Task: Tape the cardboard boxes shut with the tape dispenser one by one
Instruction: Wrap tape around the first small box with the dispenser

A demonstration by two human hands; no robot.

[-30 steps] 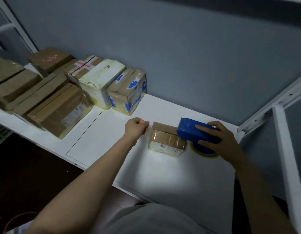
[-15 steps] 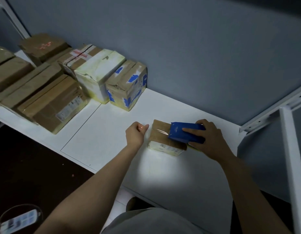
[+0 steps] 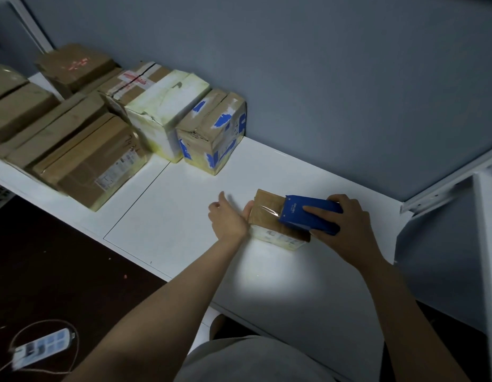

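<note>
A small brown cardboard box (image 3: 267, 213) lies on the white table (image 3: 294, 285), right of centre. The blue tape dispenser (image 3: 308, 216) rests on the box's top, and clear tape stretches from its front edge over the box. My right hand (image 3: 347, 227) grips the dispenser from above. My left hand (image 3: 228, 219) is at the box's left side with its fingers apart; the thumb touches the box's left edge.
Several taped cardboard boxes (image 3: 211, 130) stand in rows at the back left against the grey wall. A white metal frame (image 3: 484, 244) rises at the right. A power strip (image 3: 41, 347) with a cable lies on the dark floor at lower left.
My right hand brought the dispenser from beside the box onto its top and slid it left along the lid. My left hand went from a fist to open against the box's left side.
</note>
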